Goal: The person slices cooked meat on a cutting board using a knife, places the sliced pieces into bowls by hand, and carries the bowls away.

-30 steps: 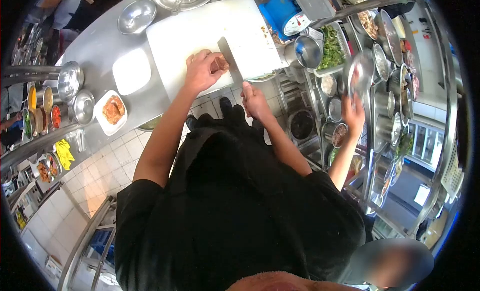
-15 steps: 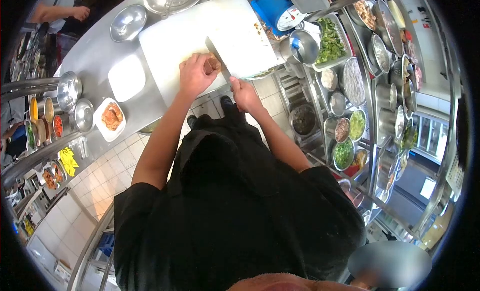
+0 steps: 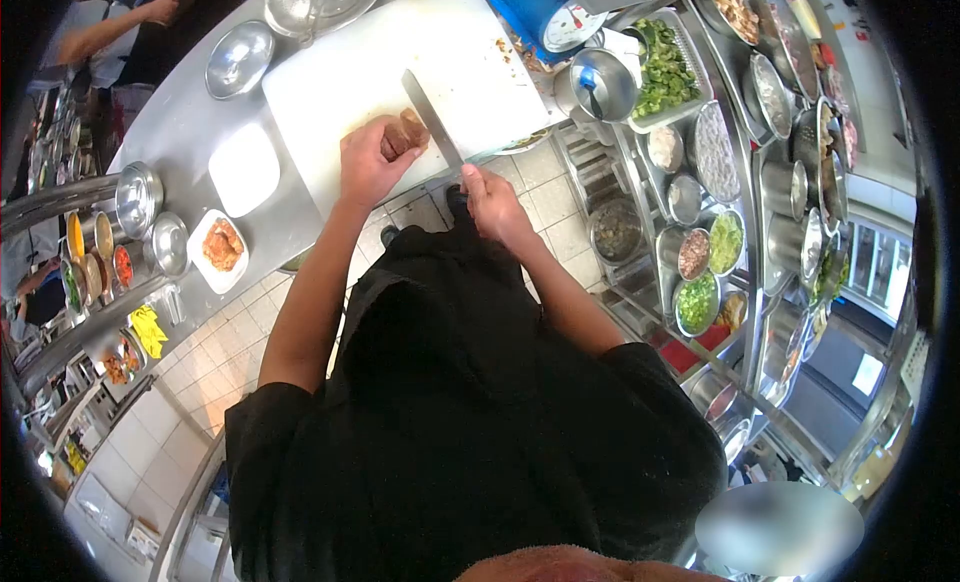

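My left hand is closed around a brown-red piece of meat on the white cutting board. In my right hand is the handle of a long knife. Its blade lies slantwise over the board, just right of the meat, with the tip pointing away from me. To the left of the board are a white square plate and a smaller white dish with orange-brown meat pieces in it.
Metal bowls stand on the steel table's left side. A blue scale, a metal pot and a tray of green leaves are at the upper right. Racks of food containers line the right. Another person's arm shows upper left.
The view has shifted, so the board appears further left. The knife blade now shows more fully beside the meat. The other person's hand at the right rack has gone from view.
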The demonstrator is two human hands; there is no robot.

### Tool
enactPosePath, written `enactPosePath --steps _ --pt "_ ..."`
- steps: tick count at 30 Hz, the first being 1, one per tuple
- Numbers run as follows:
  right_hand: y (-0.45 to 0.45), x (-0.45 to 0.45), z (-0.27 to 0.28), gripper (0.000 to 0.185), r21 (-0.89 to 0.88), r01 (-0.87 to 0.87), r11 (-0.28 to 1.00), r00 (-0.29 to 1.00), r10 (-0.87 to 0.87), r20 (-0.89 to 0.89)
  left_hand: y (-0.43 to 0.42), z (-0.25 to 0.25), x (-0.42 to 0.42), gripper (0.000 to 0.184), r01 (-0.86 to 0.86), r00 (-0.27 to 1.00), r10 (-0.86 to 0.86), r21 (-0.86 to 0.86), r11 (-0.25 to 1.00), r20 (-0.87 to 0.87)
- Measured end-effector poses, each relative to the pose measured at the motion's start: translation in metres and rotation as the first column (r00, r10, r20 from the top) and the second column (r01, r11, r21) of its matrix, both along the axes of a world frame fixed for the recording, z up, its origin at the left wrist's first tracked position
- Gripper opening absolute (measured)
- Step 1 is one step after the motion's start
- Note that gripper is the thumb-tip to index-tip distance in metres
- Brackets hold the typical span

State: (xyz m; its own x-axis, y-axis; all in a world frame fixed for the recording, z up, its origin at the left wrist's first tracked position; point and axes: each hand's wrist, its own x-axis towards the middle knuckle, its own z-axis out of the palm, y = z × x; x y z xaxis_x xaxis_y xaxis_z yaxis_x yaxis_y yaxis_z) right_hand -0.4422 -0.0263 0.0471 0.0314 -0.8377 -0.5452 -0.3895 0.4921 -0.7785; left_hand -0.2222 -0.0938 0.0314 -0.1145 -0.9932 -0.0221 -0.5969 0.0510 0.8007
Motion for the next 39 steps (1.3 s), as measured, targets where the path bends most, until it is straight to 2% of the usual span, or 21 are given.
enactPosePath --steps 3,6,9,12,16,19,21,22,23,24,27,28,30,31,33,36,39 --pt "0.001 0.003 0.016 0.057 0.006 -0.056 0.998 0.998 0.056 -0.011 0.002 -0.013 0.004 0.052 0.015 0.996 0.012 -0.293 0.956 0.090" --pt "0.005 0.010 0.014 0.053 -0.058 -0.077 0.995 0.997 0.076 -0.021 0.002 -0.020 0.007 0.056 0.052 0.990 -0.002 -0.361 0.931 0.138" --pt "0.005 0.020 0.001 0.053 -0.156 -0.102 0.982 0.994 0.094 -0.057 0.003 -0.024 0.008 0.059 0.003 0.997 0.024 -0.332 0.943 0.076" --pt "0.002 0.021 -0.015 0.054 -0.192 -0.168 0.967 0.984 0.152 -0.095 0.004 -0.023 0.009 0.060 0.004 0.998 0.008 -0.188 0.982 0.064" --pt "0.009 0.010 -0.013 0.056 -0.155 -0.248 0.956 0.965 0.230 -0.122 0.002 -0.020 0.008 0.054 0.014 0.996 0.013 -0.293 0.956 0.092" --pt "0.013 0.009 -0.009 0.059 -0.043 -0.322 0.946 0.915 0.299 -0.273 -0.002 -0.020 0.010 0.053 0.006 0.996 0.028 -0.379 0.925 0.084" --pt "-0.015 0.031 -0.038 0.059 -0.358 -0.434 0.827 0.881 0.307 -0.359 0.001 -0.025 0.009 0.052 0.021 0.992 0.038 -0.450 0.893 0.121" --pt "-0.022 0.038 -0.052 0.060 -0.479 -0.484 0.732 0.863 0.310 -0.400 0.004 -0.034 0.008 0.053 -0.005 0.992 0.046 -0.330 0.944 0.118" --pt "-0.032 0.040 -0.059 0.059 -0.388 -0.428 0.817 0.891 0.308 -0.333 0.001 -0.040 0.009 0.054 -0.028 0.991 0.055 -0.216 0.976 0.119" --pt "-0.043 0.044 -0.063 0.059 -0.291 -0.353 0.889 0.923 0.280 -0.264 0.001 -0.029 0.010 0.053 -0.014 0.999 0.020 -0.138 0.990 0.042" --pt "-0.054 0.024 -0.031 0.059 0.010 -0.191 0.981 0.982 0.191 0.006 0.003 -0.009 0.012 0.053 0.083 0.995 -0.066 -0.265 0.961 0.071" --pt "-0.045 0.011 -0.021 0.060 0.136 -0.174 0.975 0.981 0.160 0.106 0.006 -0.014 0.015 0.054 0.042 0.996 -0.013 -0.330 0.943 0.089" --pt "-0.023 -0.002 -0.016 0.061 0.052 -0.059 0.997 0.995 0.054 0.084 0.012 -0.035 0.025 0.055 -0.039 0.987 0.104 -0.453 0.890 0.121" --pt "-0.014 -0.002 -0.010 0.062 0.007 0.001 1.000 0.997 -0.002 0.081 0.016 -0.047 0.032 0.054 -0.102 0.985 0.152 -0.422 0.901 0.086" --pt "0.000 0.000 0.015 0.061 0.023 -0.017 1.000 0.987 0.013 0.162 0.028 -0.067 0.046 0.053 -0.224 0.969 0.247 -0.350 0.910 0.023" --pt "0.014 0.012 0.016 0.056 0.005 -0.102 0.995 0.973 0.098 0.209 0.053 -0.066 0.059 0.057 -0.245 0.930 0.314 -0.319 0.916 0.189" --pt "0.020 0.031 0.000 0.053 0.051 -0.146 0.988 0.970 0.132 0.206 0.072 -0.045 0.044 0.060 -0.408 0.909 0.416 -0.127 0.904 0.040"
